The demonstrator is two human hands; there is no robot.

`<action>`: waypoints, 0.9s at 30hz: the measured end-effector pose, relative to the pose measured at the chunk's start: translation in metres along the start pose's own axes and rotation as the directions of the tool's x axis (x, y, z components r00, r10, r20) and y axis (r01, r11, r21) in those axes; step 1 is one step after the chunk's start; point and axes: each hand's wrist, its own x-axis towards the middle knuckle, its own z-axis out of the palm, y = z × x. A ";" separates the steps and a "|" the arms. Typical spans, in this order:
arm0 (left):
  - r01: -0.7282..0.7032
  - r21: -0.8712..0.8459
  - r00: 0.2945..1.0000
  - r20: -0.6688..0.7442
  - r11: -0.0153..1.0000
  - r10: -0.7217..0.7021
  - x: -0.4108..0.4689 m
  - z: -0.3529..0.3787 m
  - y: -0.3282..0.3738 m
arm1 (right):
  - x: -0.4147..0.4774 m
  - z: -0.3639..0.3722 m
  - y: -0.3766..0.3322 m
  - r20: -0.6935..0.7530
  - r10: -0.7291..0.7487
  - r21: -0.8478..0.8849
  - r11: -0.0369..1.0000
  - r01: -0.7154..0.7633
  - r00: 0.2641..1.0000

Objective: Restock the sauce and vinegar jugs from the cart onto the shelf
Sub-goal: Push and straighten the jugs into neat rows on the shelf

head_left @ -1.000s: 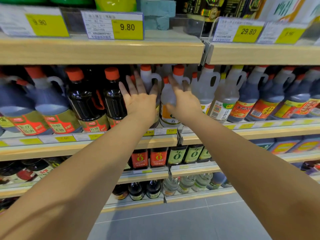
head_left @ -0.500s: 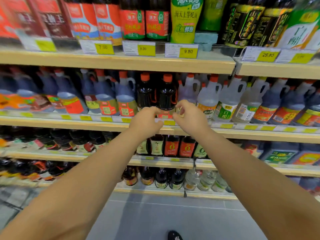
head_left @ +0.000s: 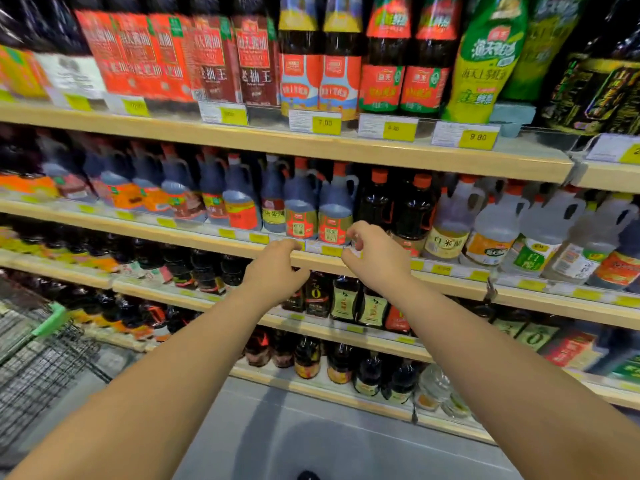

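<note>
Sauce jugs [head_left: 300, 207] and vinegar jugs [head_left: 491, 233] stand in one long row on the middle shelf [head_left: 138, 226]. The middle shelf is a long wooden board with a strip of yellow and white price tags [head_left: 441, 270] along its front. The cart [head_left: 38, 362] is made of dark wire and has a green handle. It sits lower than the middle shelf and off to its left, on the grey floor [head_left: 311, 427]. My two bare arms [head_left: 180, 355] are stretched out to the front edge of the middle shelf. The sauce jugs are dark with red caps and fill the left part of the middle shelf. The vinegar jugs are clear and fill its right part. Between them on that shelf stand two tall dark bottles [head_left: 375, 202] with orange caps. My left hand [head_left: 277, 268] is at the shelf's front edge, just below the sauce jugs. Its fingers are bent, with the tips at the tag strip, and I cannot tell if they hold anything. My right hand [head_left: 375, 254] is just beside it, in front of the dark bottles. Its fingers are bent too, and its thumb and first finger pinch a small white tag [head_left: 356, 252] at the front of the middle shelf.
</note>
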 end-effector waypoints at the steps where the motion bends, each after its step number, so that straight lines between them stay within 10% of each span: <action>1: -0.001 -0.003 1.000 -0.002 1.000 0.001 0.007 0.001 -0.004 | 0.007 0.006 0.001 0.003 0.002 0.002 1.000 -0.002 1.000; 27: -0.006 0.081 0.960 -0.279 0.997 0.029 0.203 0.064 -0.019 | 0.153 0.102 0.014 -0.102 0.123 -0.426 0.891 -0.156 0.987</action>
